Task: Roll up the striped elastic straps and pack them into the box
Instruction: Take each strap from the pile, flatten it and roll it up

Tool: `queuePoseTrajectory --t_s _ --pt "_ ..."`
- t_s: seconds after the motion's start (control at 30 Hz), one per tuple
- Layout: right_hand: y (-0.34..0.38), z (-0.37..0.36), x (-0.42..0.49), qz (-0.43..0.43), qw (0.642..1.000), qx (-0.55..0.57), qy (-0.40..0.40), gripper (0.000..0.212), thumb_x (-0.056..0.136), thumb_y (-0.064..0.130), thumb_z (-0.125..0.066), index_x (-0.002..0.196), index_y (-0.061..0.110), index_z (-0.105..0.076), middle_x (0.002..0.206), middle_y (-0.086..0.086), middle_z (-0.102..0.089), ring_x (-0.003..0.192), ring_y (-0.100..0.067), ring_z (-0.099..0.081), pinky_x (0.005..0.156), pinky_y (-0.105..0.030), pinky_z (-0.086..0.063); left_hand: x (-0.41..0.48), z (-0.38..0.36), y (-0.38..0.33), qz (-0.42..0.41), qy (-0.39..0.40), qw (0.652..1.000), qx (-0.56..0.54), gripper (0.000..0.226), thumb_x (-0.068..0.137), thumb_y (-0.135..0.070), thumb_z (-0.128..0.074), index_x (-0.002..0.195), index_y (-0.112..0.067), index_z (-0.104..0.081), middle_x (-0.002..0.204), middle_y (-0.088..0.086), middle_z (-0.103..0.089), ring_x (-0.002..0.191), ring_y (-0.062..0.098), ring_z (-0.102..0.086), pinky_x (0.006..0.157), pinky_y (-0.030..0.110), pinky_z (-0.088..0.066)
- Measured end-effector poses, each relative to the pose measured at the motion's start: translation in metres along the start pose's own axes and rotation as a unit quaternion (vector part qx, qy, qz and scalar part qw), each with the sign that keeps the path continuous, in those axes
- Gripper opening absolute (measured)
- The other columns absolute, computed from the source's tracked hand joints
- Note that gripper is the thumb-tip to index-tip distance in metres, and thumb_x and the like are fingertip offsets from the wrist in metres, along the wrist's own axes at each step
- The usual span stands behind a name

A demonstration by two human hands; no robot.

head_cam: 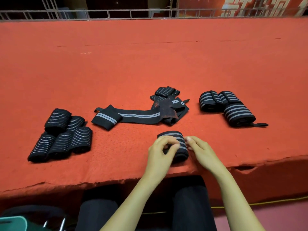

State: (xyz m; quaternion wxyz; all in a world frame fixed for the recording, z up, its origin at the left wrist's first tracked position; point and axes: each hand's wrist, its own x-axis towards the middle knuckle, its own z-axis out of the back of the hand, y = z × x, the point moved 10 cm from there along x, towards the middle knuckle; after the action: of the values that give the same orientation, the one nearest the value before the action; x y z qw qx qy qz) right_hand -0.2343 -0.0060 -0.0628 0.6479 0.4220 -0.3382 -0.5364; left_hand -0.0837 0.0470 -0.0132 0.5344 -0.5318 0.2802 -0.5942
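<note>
A rolled black strap with grey stripes (176,140) lies near the table's front edge. My left hand (161,152) grips its left end with curled fingers and thumb. My right hand (200,150) pinches its right end. Behind it an unrolled strap (140,116) stretches across the red felt, running into a loose heap of straps (168,97). Several finished rolls with thin stripes (61,135) are grouped at the left. Three thicker-striped rolls (228,107) lie at the right. No box is in view.
The red felt table (150,55) reaches back to a metal railing (116,14). Its front edge is ragged, with a tear at the right (245,168). My dark-trousered knees (191,205) sit under the edge; a teal object (13,222) is at the lower left.
</note>
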Motion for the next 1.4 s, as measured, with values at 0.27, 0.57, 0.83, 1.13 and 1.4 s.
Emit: queuePoseTrajectory --t_s 0.27,0.57,0.83,1.13,1.4 --pt "0.014 -0.007 -0.002 -0.017 0.999 0.001 0.034 0.021 0.089 0.046 -0.058 0.106 0.033 -0.060 0.095 0.015 -0.070 0.090 0.010 -0.061 0.083 -0.011 -0.043 -0.007 0.016 0.063 0.226 -0.024 0.970 -0.085 0.047 0.070 -0.035 -0.081 0.107 -0.025 -0.054 0.113 -0.002 -0.058 0.099 0.004 -0.056 0.080 0.016 -0.045" --pt "0.044 -0.008 -0.012 0.097 0.990 0.071 0.077 0.071 0.084 0.001 -0.068 0.138 0.036 -0.036 0.135 0.015 -0.050 0.120 0.002 -0.052 0.096 -0.014 -0.042 0.007 0.016 0.029 0.101 -0.003 0.989 -0.108 0.067 0.077 -0.009 -0.075 0.132 -0.027 -0.041 0.124 -0.011 -0.050 0.112 -0.003 -0.051 0.093 0.015 -0.044" --pt "0.019 -0.010 -0.004 0.096 0.989 0.077 0.081 0.068 0.087 -0.002 -0.062 0.143 0.022 -0.032 0.145 0.006 -0.043 0.133 -0.003 -0.041 0.108 -0.020 -0.034 0.017 -0.005 0.029 0.027 0.109 0.993 0.037 0.067 0.079 -0.012 -0.072 0.134 -0.031 -0.039 0.135 -0.013 -0.045 0.126 0.000 -0.040 0.111 0.034 -0.033" --pt "-0.001 -0.012 0.000 0.066 0.993 0.078 0.051 0.044 0.096 0.012 -0.053 0.132 0.027 -0.032 0.132 0.012 -0.053 0.121 0.004 -0.051 0.101 -0.017 -0.041 0.033 -0.019 0.046 0.081 0.183 0.978 -0.053 0.053 0.082 -0.017 -0.072 0.128 -0.026 -0.047 0.124 -0.011 -0.060 0.116 -0.001 -0.055 0.099 0.022 -0.041" --pt "-0.007 0.049 0.011 0.052 0.988 -0.012 -0.147 0.029 0.095 0.020 -0.056 0.124 0.022 -0.055 0.110 0.006 -0.056 0.093 0.006 -0.056 0.077 0.001 -0.036 0.057 -0.070 0.048 0.140 0.164 0.971 -0.103 0.057 0.075 -0.045 -0.072 0.121 -0.023 -0.049 0.120 -0.004 -0.063 0.106 0.007 -0.061 0.098 0.034 -0.048"
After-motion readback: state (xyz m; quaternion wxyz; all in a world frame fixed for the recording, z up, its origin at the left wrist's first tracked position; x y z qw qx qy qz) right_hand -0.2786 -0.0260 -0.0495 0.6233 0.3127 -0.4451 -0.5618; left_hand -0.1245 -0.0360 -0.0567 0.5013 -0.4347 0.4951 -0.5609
